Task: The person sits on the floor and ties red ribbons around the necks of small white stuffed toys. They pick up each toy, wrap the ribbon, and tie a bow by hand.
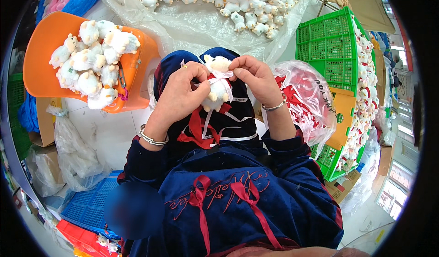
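Note:
A small white plush animal (218,98) with a cream face and feet sits upright between my hands, above my lap. Round its neck runs a pale ribbon (221,75) tied in a bow, with some red at its side. My left hand (185,90) is closed at the bow's left side, thumb and forefinger pinching the ribbon; the exact grip is partly hidden. On the other side my right hand (257,78) pinches the bow's right end between thumb and finger. Loose red ribbons (197,128) and narrow white ribbons (233,130) lie across my lap below the toy.
At left, an orange chair (41,69) holds several white plush toys and small snips (122,77). Many more toys lie on plastic sheeting (183,26) ahead. A clear bag (311,106) of red and white ribbons stands at right, beside green crates (325,51) with dressed toys.

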Available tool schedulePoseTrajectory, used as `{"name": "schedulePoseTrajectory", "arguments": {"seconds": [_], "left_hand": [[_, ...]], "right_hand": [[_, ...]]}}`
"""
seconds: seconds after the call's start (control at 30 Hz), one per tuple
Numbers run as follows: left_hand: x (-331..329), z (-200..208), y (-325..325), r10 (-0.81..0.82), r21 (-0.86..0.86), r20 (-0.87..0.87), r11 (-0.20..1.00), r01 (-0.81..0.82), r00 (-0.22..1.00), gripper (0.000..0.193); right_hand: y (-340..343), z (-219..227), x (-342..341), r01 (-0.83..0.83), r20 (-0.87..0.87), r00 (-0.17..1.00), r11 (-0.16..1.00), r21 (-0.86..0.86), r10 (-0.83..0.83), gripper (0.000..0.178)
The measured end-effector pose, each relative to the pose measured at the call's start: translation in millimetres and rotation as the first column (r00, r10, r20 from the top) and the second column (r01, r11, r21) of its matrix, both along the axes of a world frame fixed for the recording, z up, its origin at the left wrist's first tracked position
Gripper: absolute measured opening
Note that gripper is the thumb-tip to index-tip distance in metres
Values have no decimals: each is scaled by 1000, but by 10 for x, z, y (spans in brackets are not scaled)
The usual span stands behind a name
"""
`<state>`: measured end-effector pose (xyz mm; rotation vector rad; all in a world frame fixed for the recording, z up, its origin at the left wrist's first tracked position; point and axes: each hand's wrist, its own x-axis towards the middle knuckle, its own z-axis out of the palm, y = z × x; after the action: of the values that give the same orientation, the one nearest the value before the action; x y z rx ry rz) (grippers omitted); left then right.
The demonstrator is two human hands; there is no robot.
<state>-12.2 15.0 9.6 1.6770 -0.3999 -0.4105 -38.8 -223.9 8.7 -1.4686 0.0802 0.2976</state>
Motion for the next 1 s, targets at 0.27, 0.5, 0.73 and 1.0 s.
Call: {"name": "schedulePoseTrajectory", "arguments": {"seconds": [0.27,0.5,0.73,1.0], "left_hand": [[1,28,28,-25,-34,-74,999,23,997,9],[73,55,-41,58,82,-1,995,-57,998,18],[11,58,-158,61,169,125,982,-82,990,16],[-10,52,-209,114,114,73,986,-122,991,17]], "right_hand": [[87,142,-51,-42,36,998,964,-262,53,18],[204,207,-52,17,25,1000,972,-234,-12,16],[166,196,-66,20,15,1000,951,-310,-16,17],[250,233,-213,158,325,944,793,-588,53,16]]}}
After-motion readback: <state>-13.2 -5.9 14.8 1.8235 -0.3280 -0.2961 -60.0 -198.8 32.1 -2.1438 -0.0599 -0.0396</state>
